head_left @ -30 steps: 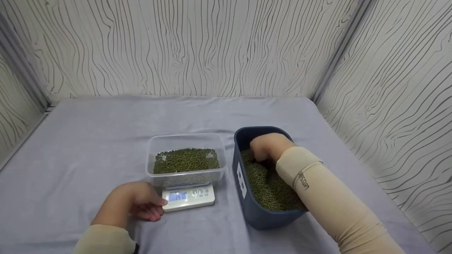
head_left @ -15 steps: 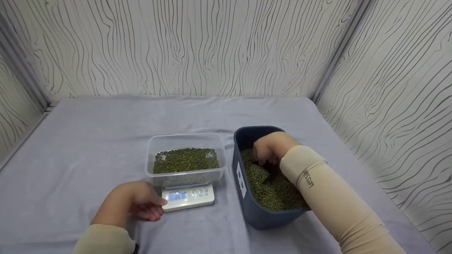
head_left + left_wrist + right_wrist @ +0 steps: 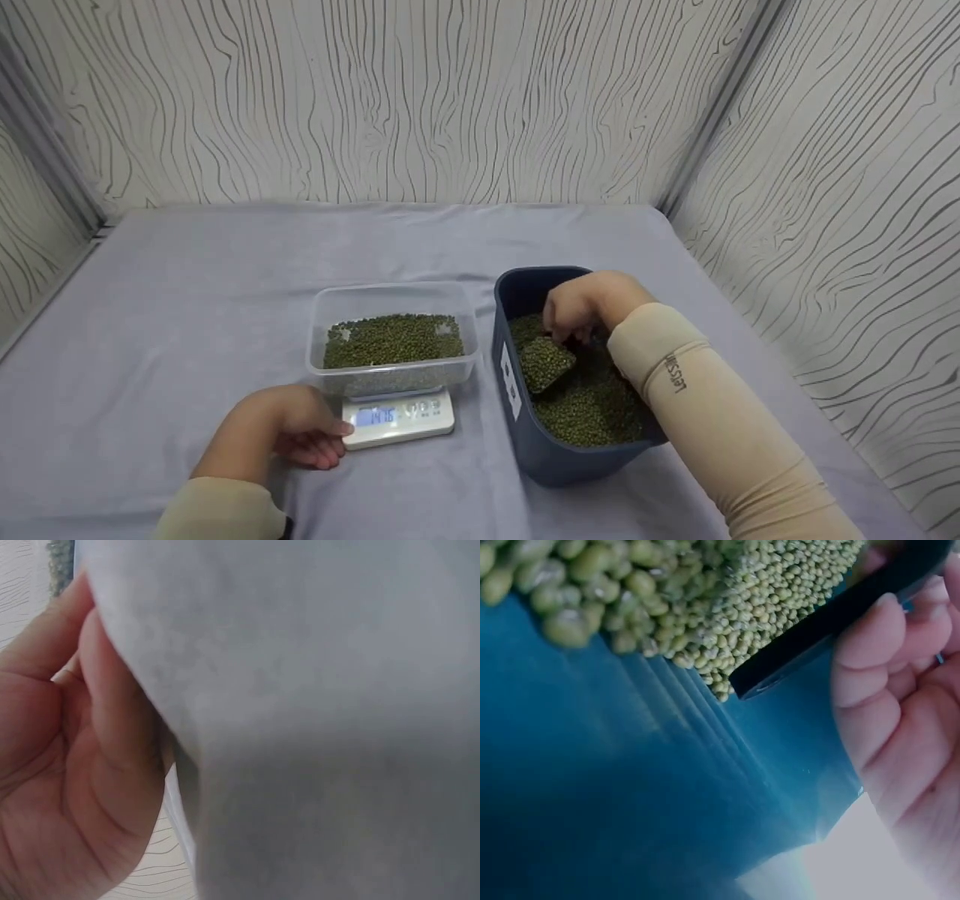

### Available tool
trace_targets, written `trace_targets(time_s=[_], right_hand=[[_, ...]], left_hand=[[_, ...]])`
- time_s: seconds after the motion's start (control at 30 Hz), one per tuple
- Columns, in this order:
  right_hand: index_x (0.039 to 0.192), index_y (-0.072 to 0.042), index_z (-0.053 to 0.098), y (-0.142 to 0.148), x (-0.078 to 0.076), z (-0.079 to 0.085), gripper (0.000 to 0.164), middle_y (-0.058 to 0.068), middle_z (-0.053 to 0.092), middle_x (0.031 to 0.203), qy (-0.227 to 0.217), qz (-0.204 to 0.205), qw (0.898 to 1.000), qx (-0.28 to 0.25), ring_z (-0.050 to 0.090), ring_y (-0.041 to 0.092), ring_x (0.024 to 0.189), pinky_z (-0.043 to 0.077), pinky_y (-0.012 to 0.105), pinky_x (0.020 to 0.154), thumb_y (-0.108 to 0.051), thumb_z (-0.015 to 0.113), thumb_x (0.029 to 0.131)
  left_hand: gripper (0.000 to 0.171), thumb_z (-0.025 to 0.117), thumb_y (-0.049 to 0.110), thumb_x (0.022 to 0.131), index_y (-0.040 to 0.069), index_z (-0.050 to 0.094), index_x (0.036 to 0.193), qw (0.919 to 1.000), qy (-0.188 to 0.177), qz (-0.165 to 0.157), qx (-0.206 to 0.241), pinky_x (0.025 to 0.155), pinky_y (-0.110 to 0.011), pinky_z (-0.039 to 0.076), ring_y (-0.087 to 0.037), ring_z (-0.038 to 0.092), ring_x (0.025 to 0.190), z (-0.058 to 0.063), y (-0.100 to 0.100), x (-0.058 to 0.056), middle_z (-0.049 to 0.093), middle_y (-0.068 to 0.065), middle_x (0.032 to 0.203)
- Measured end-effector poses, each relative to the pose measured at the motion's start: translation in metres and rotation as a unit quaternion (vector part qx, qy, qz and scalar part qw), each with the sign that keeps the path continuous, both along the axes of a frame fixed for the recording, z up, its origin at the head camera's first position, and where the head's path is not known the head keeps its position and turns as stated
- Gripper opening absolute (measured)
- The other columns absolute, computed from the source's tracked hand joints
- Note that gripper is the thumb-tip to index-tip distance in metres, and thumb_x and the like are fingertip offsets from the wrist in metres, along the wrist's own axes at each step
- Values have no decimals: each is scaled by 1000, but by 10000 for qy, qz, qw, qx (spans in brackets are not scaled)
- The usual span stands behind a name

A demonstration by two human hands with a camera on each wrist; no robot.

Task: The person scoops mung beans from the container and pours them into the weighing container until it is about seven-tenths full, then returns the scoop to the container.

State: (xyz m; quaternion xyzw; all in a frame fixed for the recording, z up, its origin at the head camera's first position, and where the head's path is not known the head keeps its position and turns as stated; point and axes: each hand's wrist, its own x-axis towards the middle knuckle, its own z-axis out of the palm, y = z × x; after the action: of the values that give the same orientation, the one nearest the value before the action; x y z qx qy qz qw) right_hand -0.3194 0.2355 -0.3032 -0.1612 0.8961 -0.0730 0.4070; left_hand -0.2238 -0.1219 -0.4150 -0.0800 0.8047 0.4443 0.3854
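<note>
My left hand [image 3: 304, 427] pinches the left edge of a white kitchen scale [image 3: 401, 429], thumb on its top near the lit display. In the left wrist view, a blurred pale surface hides much of the scale and fingertips. On the scale stands a clear plastic box [image 3: 394, 371] partly filled with green mung beans [image 3: 397, 337]. My right hand [image 3: 581, 304] reaches into a dark blue bin [image 3: 577, 469] of mung beans. It grips a black scoop [image 3: 810, 634], whose bowl is heaped with beans in the head view. The fingers curl round its handle in the right wrist view.
A pale lavender cloth [image 3: 210, 300] covers the table. The bin stands just right of the clear box, with a white label [image 3: 511, 390] on its left side. Wood-patterned panels [image 3: 390, 105] stand behind and at both sides.
My right hand has risen slightly and shifted right in the bin. The scoop's bean-filled bowl now shows plainer above the beans. My left hand and the scale have stayed in place.
</note>
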Motion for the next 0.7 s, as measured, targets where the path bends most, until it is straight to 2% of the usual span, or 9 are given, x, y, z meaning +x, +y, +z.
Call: trace_targets(time_s=[0.07, 0.17, 0.33, 0.7], right_hand=[[54, -16, 32, 2, 0, 3, 39, -4, 25, 51, -82, -50, 9998, -163, 30, 11, 45, 32, 24, 48, -1, 49, 86], [53, -15, 30, 5, -1, 6, 41, -4, 24, 50, -173, -111, 9991, -362, 26, 10, 44, 31, 24, 49, 0, 49, 86], [53, -14, 31, 10, -3, 8, 40, -4, 28, 50, -240, -129, 9983, -510, 28, 10, 45, 33, 23, 49, 0, 50, 86], [54, -15, 29, 18, -6, 18, 42, -4, 29, 51, -287, -388, 9949, -891, 33, 9, 47, 42, 23, 54, 1, 49, 87]], left_hand=[[26, 64, 21, 85, -4, 67, 79, 10000, 17, -11, 18, 56, -21, 53, -12, 63, 57, 0, 0, 1, 67, -10, 70], [25, 64, 20, 85, -4, 67, 78, 10000, 12, 45, 13, 56, -21, 53, -12, 63, 57, 0, 1, 0, 67, -10, 70], [24, 64, 19, 85, -3, 68, 78, 9999, 8, 103, -15, 55, -22, 53, -12, 63, 56, -1, 2, 0, 67, -11, 70], [26, 65, 22, 85, -3, 68, 79, 10000, -53, -9, 42, 54, -21, 53, -11, 61, 55, -2, 0, -1, 66, -8, 68]])
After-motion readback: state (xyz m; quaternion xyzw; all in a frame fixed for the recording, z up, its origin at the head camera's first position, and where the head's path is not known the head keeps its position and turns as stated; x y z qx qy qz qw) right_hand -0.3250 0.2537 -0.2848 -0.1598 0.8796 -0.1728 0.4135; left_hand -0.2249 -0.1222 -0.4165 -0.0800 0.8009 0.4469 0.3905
